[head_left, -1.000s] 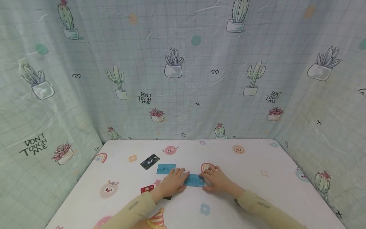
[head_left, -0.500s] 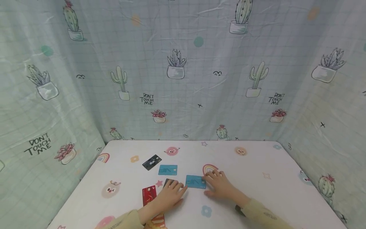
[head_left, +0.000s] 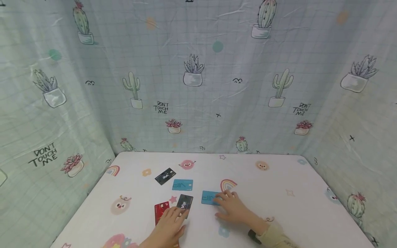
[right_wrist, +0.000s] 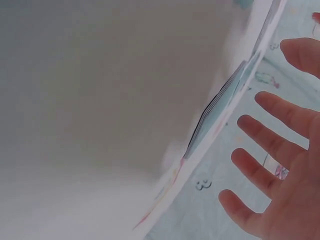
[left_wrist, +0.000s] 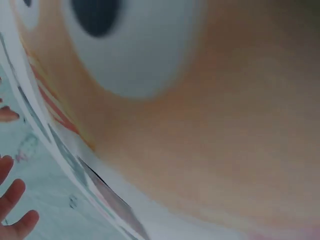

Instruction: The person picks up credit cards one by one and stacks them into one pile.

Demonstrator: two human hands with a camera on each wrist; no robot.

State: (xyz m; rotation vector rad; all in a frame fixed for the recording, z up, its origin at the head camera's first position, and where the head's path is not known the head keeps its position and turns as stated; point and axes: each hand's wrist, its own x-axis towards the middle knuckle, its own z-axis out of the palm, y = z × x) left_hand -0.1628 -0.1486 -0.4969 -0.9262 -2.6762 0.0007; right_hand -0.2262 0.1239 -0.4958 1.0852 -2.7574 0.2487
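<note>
My right hand (head_left: 234, 208) reaches over the right end of a blue VIP card (head_left: 209, 197), its fingers spread and holding nothing. In the right wrist view that blue card (right_wrist: 220, 112) tops a thin stack, with the right hand's fingers (right_wrist: 270, 132) stretched out above it. My left hand (head_left: 169, 225) hovers low on the left, fingers loosely extended, overlapping the lower part of a black VIP card (head_left: 185, 202). Beside it lies a red card (head_left: 161, 210), partly hidden by that hand. Only some fingertips (left_wrist: 12, 195) of the left hand show in the left wrist view.
A second blue VIP card (head_left: 182, 185) and another black VIP card (head_left: 165, 176) lie farther back on the white patterned table (head_left: 279, 193). Part of a dark object (head_left: 254, 237) shows at the right wrist. Cactus-print cloth (head_left: 198, 103) hangs behind and along both sides.
My left hand has left the edge of the near blue card and drawn back left, uncovering the black and red cards. The right hand stays by the blue card, its fingers now over its end.
</note>
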